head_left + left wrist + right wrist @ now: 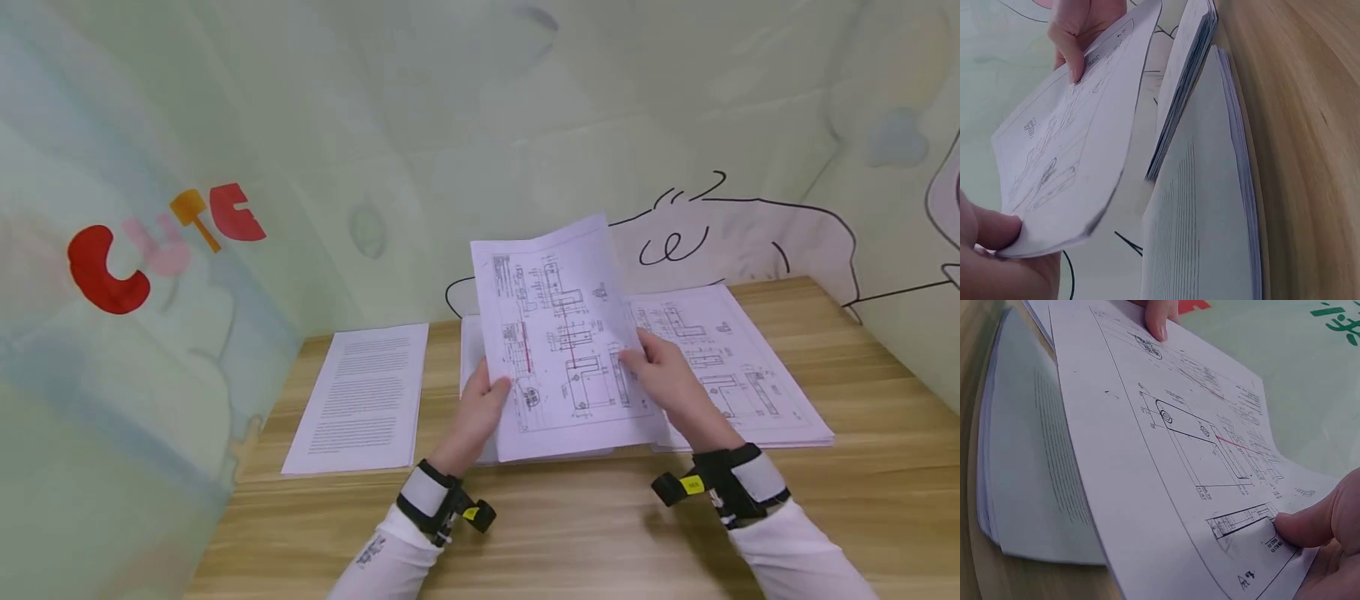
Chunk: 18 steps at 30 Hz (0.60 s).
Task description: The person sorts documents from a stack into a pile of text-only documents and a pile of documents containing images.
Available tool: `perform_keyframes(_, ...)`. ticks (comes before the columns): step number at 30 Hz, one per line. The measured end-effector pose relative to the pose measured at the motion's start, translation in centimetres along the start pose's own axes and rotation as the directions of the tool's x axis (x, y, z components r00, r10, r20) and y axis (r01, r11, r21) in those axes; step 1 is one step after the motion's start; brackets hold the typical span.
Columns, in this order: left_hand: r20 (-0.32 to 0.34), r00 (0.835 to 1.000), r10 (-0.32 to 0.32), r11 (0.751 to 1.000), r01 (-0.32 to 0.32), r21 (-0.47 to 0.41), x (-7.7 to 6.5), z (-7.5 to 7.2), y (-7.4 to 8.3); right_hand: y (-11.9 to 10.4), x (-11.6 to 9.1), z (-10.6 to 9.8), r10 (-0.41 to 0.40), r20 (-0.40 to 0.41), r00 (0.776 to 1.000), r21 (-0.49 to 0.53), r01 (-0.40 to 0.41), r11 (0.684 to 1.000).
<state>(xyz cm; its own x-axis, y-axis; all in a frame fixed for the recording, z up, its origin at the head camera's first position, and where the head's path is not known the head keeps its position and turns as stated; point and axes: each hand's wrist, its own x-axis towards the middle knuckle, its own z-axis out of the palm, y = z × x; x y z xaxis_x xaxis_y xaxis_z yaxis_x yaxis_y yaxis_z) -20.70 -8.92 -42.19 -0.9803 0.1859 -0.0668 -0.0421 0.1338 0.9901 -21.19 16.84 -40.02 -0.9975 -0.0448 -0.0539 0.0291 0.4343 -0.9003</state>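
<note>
Both hands hold up a paper printed with technical drawings [543, 333], marked with red lines. My left hand [477, 410] pinches its lower left edge, thumb on the printed face. On the opposite edge, my right hand [670, 382] grips it with the thumb [1310, 522] on top and fingers tucked behind. The paper tilts toward me and bends slightly at its upper corner. Under it lies a middle stack of paper [470, 346], mostly covered. A stack of similar drawings [761, 392] lies to the right, partly behind my right hand.
A stack of text pages [367, 400] lies on the left of the wooden table [570, 525]. A pale printed sheet with cartoon drawings [420, 150] hangs behind the table and along its left side. Each wrist wears a strapped camera.
</note>
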Motion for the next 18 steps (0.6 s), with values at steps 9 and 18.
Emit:
perform_keyframes(9,0.033,0.999,-0.035,0.998,0.033,0.060,0.9,-0.3,0.4,-0.6,-0.8,0.4,0.028,-0.213,0.977,-0.127,-0.056,0.990)
perform_keyframes(18,0.078,0.995,-0.066,0.993,0.058,0.101,1.5,1.1,0.6,0.3,-0.6,-0.5,0.118,-0.211,0.970,-0.152,-0.152,0.977)
